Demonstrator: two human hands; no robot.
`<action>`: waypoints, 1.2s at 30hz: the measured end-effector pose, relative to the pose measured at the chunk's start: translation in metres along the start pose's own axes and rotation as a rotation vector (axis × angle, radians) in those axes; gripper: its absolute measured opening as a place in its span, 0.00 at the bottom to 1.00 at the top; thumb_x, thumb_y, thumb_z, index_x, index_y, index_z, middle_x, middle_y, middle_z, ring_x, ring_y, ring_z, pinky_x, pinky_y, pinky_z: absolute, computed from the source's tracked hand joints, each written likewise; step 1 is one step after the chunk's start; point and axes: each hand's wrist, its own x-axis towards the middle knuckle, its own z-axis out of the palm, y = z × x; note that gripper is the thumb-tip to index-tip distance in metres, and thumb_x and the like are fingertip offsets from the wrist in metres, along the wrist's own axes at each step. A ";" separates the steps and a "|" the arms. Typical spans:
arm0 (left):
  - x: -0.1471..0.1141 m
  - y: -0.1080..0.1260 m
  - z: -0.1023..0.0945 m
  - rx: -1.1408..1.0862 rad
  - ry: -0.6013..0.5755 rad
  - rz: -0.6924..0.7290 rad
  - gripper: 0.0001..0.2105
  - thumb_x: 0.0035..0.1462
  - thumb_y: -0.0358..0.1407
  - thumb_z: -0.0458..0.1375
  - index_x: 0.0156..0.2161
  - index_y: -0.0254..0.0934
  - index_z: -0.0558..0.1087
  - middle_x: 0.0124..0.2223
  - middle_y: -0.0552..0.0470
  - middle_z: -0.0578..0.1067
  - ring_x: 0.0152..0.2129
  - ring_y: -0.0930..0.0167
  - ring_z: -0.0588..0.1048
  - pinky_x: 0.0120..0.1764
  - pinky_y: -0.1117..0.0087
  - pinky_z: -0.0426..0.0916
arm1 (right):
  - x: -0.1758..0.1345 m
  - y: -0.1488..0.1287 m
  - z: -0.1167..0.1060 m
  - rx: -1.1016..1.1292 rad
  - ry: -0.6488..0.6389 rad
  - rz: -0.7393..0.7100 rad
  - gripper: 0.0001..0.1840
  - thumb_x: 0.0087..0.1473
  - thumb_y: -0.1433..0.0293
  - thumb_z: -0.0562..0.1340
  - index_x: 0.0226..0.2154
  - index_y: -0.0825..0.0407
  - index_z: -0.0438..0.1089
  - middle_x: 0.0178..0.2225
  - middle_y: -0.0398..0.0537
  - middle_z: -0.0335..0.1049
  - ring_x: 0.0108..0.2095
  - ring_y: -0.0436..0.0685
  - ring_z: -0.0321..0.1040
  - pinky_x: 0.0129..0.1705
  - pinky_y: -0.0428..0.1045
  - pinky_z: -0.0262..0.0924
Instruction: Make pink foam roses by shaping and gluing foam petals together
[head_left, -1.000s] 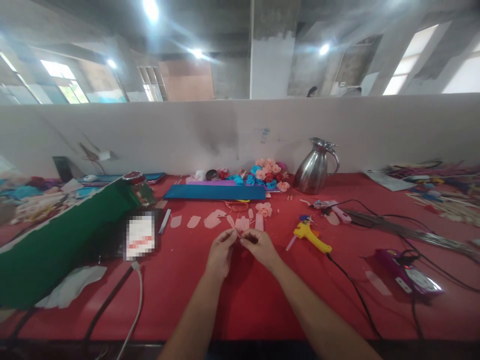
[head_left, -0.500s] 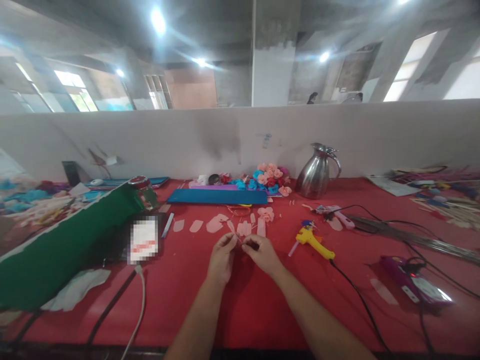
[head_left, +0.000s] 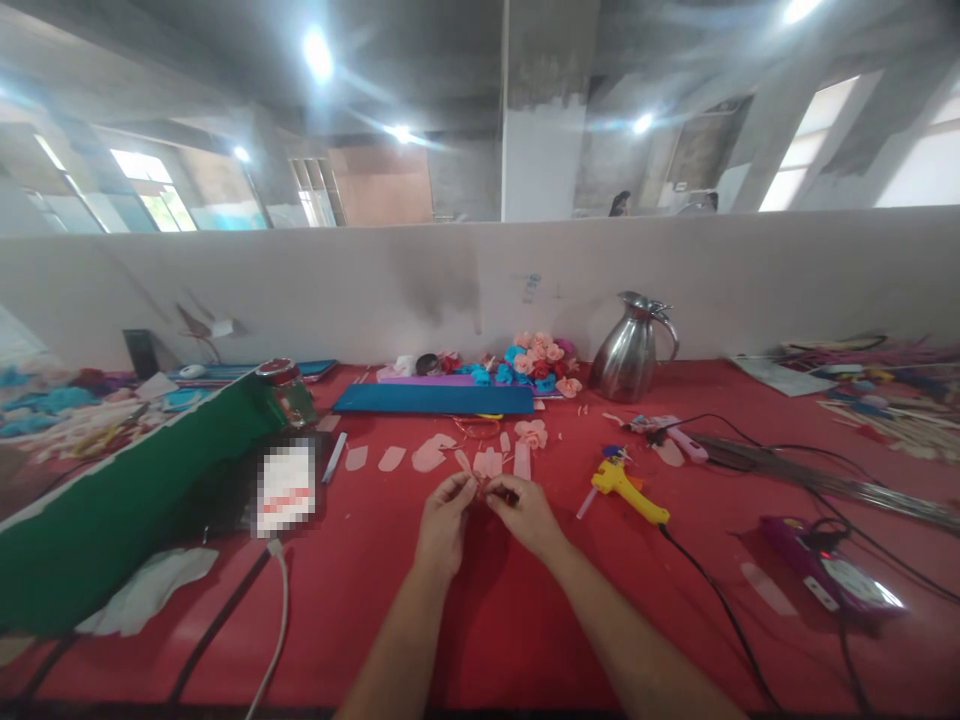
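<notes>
My left hand (head_left: 446, 515) is closed in a pinch, with a narrow pink crepe-paper petal (head_left: 463, 461) standing up from its fingertips. Close beside it, my right hand (head_left: 525, 512) pinches the lower end of the same piece; the exact grip is hidden by the fingers. Just beyond the hands lie pink cut petals (head_left: 391, 458), a pink paper strip (head_left: 523, 460) and a ruffled pink paper flower (head_left: 532, 432). To the right rests a yellow hot glue gun (head_left: 630, 493) with a clear glue stick near its nozzle.
Paper flowers (head_left: 541, 360) are heaped behind a blue crepe-paper sheet (head_left: 435, 400), with a steel jug (head_left: 628, 352) beside them. A green box wall (head_left: 150, 500), lidded jar (head_left: 289, 390) and white cable (head_left: 281, 610) are at left. A purple power strip (head_left: 825, 570), cords and wires lie right.
Both hands stay close together at nearly the same spot, with only small finger movement at the petal. The view has tilted up slightly.
</notes>
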 end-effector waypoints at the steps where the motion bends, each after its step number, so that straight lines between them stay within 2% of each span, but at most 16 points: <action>1: 0.000 0.000 0.000 -0.003 0.004 0.000 0.11 0.36 0.33 0.69 0.29 0.35 0.76 0.29 0.54 0.76 0.25 0.77 0.71 0.33 0.77 0.64 | 0.000 0.000 0.000 -0.002 0.000 0.002 0.08 0.45 0.73 0.58 0.28 0.50 0.72 0.26 0.42 0.72 0.27 0.51 0.65 0.30 0.45 0.56; 10: -0.004 0.002 0.003 0.036 -0.011 -0.009 0.11 0.36 0.34 0.68 0.29 0.34 0.77 0.32 0.49 0.78 0.29 0.73 0.73 0.36 0.74 0.65 | -0.002 -0.005 -0.002 0.045 0.022 0.006 0.07 0.46 0.71 0.58 0.28 0.51 0.72 0.26 0.42 0.72 0.27 0.51 0.64 0.31 0.46 0.57; 14: -0.005 0.003 0.004 0.022 -0.022 0.004 0.10 0.39 0.36 0.67 0.30 0.34 0.77 0.29 0.52 0.77 0.26 0.76 0.71 0.33 0.76 0.64 | -0.002 -0.006 -0.002 0.063 0.026 0.015 0.07 0.46 0.70 0.58 0.28 0.51 0.72 0.26 0.42 0.72 0.27 0.51 0.64 0.31 0.46 0.57; 20: -0.004 0.003 0.004 0.076 0.018 0.021 0.11 0.36 0.35 0.68 0.28 0.34 0.76 0.29 0.52 0.76 0.26 0.75 0.71 0.35 0.75 0.64 | -0.002 -0.004 -0.001 0.020 0.017 0.011 0.07 0.46 0.71 0.58 0.28 0.51 0.72 0.26 0.42 0.72 0.26 0.51 0.64 0.30 0.45 0.57; 27: -0.002 0.000 0.001 0.138 0.061 0.141 0.09 0.37 0.34 0.67 0.28 0.34 0.75 0.29 0.53 0.76 0.27 0.74 0.71 0.35 0.74 0.63 | -0.001 -0.001 -0.001 -0.033 0.033 -0.019 0.08 0.47 0.71 0.57 0.27 0.51 0.72 0.27 0.43 0.72 0.28 0.52 0.64 0.31 0.46 0.57; 36: -0.002 -0.001 0.000 0.134 0.064 0.124 0.10 0.36 0.34 0.67 0.27 0.34 0.75 0.28 0.53 0.75 0.27 0.74 0.71 0.35 0.73 0.63 | -0.002 0.001 0.001 0.029 0.013 0.006 0.07 0.47 0.70 0.58 0.28 0.51 0.72 0.26 0.42 0.72 0.26 0.51 0.63 0.29 0.45 0.56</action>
